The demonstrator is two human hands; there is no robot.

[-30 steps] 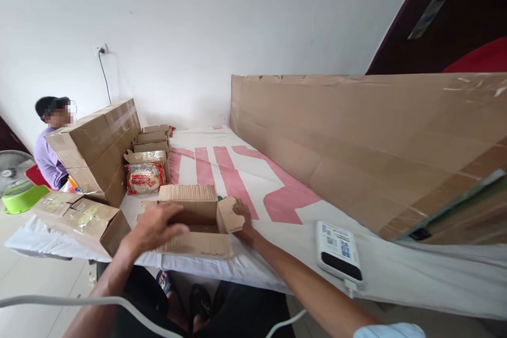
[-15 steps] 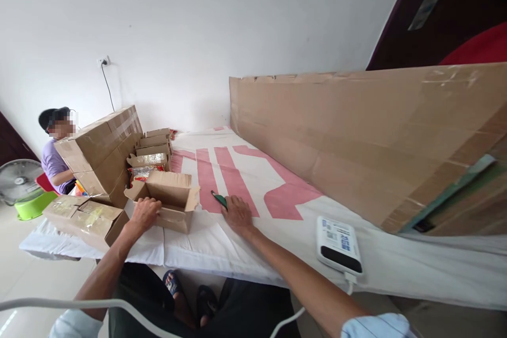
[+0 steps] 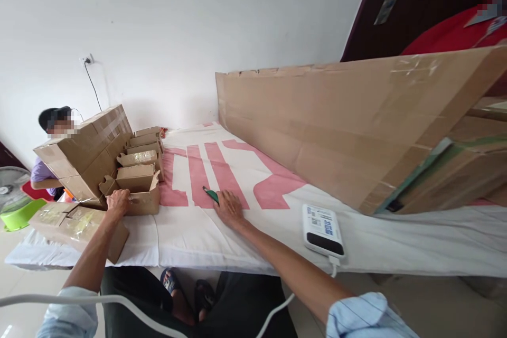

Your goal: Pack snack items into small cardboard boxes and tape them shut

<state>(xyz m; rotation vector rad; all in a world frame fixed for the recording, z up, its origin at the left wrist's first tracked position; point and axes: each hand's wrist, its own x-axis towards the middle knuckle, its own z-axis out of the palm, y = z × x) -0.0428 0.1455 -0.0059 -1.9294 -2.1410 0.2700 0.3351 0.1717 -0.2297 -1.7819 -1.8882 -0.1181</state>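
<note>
My left hand point(image 3: 118, 201) grips the near left edge of an open cardboard box point(image 3: 144, 203), its thumb and fingers closed over the rim. The box stands upright on the cloth with its flaps up. The inside visible to me looks bare, but its floor is hidden. My right hand point(image 3: 229, 208) rests on the cloth, closed around a green-handled knife point(image 3: 212, 195) that points away to the left. A taped cardboard box point(image 3: 81, 224) lies beside my left wrist, at the table's near left corner.
Several small open boxes point(image 3: 144, 158) line a stack of cartons point(image 3: 85, 153). A large cardboard panel point(image 3: 309, 127) rises at the right. A white device point(image 3: 324, 229) with a cable lies near the front edge. People sit at far left and behind the panel.
My left hand has shifted the open box leftward, against the row by the carton stack. My right hand keeps the knife in about the same place. The view has turned slightly right.
</note>
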